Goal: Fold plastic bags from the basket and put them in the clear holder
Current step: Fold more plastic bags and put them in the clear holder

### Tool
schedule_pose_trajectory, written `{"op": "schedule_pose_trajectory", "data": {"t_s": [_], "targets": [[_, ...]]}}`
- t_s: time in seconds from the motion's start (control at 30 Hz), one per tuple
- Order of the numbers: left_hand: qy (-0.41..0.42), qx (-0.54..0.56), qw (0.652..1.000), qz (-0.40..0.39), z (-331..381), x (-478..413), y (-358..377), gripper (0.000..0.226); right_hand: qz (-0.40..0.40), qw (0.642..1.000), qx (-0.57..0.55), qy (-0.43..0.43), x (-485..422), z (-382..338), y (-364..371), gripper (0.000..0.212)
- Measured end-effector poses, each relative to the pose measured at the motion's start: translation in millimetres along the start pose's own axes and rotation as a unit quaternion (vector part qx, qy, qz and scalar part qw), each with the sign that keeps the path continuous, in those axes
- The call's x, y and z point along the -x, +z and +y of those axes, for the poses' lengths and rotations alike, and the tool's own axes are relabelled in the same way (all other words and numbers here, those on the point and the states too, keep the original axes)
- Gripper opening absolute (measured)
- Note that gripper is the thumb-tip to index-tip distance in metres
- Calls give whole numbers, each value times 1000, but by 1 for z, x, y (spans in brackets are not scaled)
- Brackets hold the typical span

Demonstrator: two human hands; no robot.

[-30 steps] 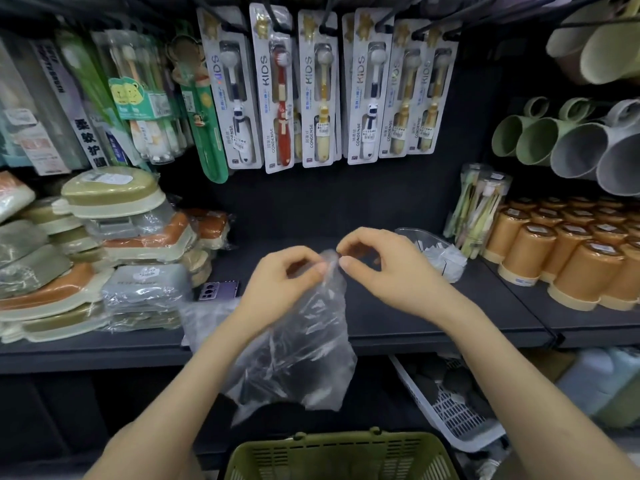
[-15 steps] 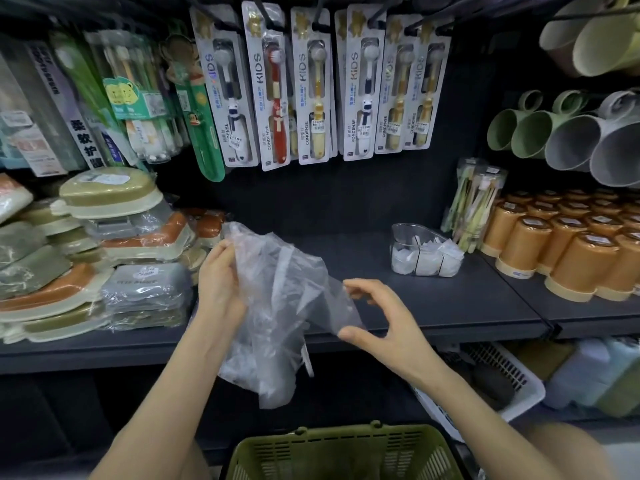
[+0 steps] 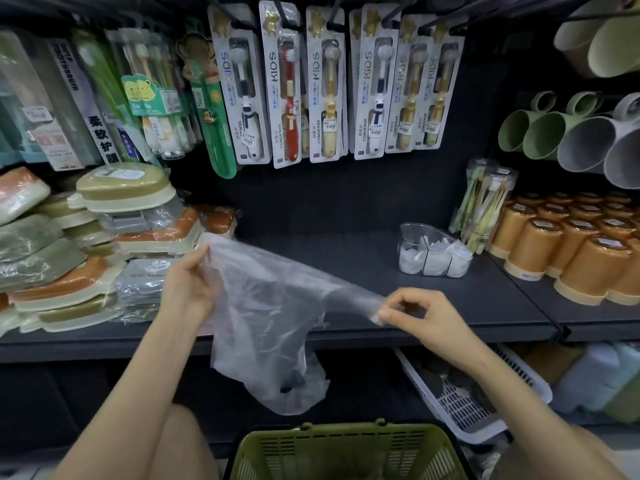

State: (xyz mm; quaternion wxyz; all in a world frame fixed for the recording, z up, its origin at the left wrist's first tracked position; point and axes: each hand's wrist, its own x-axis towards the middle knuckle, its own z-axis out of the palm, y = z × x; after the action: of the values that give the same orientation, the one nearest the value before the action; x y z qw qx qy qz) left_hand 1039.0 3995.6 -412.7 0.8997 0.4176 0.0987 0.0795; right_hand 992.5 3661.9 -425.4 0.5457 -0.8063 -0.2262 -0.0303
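Observation:
A thin clear plastic bag [image 3: 273,306] is stretched between my two hands above the front of the dark shelf [image 3: 485,306]. My left hand [image 3: 188,289] grips its left top corner. My right hand [image 3: 422,313] pinches the other corner between thumb and fingers. The bag's loose lower part hangs past the shelf edge toward the green basket [image 3: 346,452] at the bottom of the view. The clear holder [image 3: 429,251] stands on the shelf at the right, with folded white bags inside its compartments.
Stacked soap boxes [image 3: 86,244] fill the shelf's left side. Orange cups [image 3: 571,254] stand at the right, next to a tube of toothbrushes [image 3: 485,199]. Kids' toothbrush packs [image 3: 329,84] hang above. A white basket [image 3: 467,403] sits on the lower shelf.
My hands have drawn apart, left hand staying at the left, right hand moving right and taking hold of a corner. The bunched bag is now spread out between them.

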Motion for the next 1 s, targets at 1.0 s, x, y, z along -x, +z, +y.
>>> {"op": "schedule_pose_trajectory", "data": {"t_s": [1.0], "targets": [[14,-20,1000,3,-26,12,29,15,87,983,-145,74,1,-7,-36,51]]}}
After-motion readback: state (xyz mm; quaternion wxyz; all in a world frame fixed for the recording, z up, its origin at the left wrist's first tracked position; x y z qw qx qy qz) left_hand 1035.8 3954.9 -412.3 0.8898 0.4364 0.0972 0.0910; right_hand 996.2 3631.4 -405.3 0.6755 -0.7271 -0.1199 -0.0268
